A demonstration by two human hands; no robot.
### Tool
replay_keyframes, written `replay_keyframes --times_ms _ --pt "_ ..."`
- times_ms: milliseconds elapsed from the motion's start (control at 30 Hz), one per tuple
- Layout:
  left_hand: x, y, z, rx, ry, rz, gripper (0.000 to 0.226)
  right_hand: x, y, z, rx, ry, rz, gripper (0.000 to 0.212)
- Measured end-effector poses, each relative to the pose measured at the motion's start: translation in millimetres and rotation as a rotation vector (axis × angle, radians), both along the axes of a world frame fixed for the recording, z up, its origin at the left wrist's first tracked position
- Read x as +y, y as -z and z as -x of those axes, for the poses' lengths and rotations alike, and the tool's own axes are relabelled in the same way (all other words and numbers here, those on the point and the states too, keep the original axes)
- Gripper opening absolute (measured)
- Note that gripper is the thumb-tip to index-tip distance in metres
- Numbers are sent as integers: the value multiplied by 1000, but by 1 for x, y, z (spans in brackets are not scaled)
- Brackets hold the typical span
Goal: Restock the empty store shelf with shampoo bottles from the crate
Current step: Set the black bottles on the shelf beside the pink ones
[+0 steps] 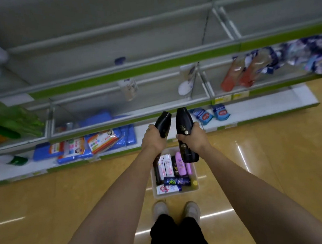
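Observation:
My left hand [153,137] grips a black shampoo bottle [163,124], tilted with its top toward the shelves. In my right hand [194,138] is a second, larger black shampoo bottle [184,125], held nearly upright. Both bottles hang in the air above a clear plastic crate [194,171] on the floor, which holds several bottles: white, pink, dark blue and black. The store shelf [154,102] in front has green-edged tiers, mostly bare in the middle. A white bottle [129,87] with a dark cap and another white bottle [187,83] stand on a middle tier.
Blue packs and colourful packets [91,143] lie on the bottom tier at left, two blue pouches [211,113] at right. Orange refill bags [238,74] and purple packs [312,56] fill the right bay. Green packages [9,125] sit far left. My feet [175,211] stand behind the crate on a glossy floor.

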State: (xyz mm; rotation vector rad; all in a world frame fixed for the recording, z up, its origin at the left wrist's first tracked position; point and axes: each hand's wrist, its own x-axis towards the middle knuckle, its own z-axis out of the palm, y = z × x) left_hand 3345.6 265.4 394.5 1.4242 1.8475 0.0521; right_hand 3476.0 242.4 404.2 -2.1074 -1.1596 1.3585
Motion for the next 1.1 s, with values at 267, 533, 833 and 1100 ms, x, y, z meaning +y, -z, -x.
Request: replay_keyframes --times_ms 267,533,833,1100 --pt "26 -110 3 -249 -109 -244 44 22 -105 2 -54 -10 -210 48" --pt "40 -229 1 -330 -97 -491 40 44 -220 4 -106 -14 -450 48" --pt "44 -341 9 -464 -98 -707 36 53 -328 8 -97 -70 -689 45" --pt "43 -393 24 -463 -136 -819 52 61 -378 16 -85 -113 -812 48"
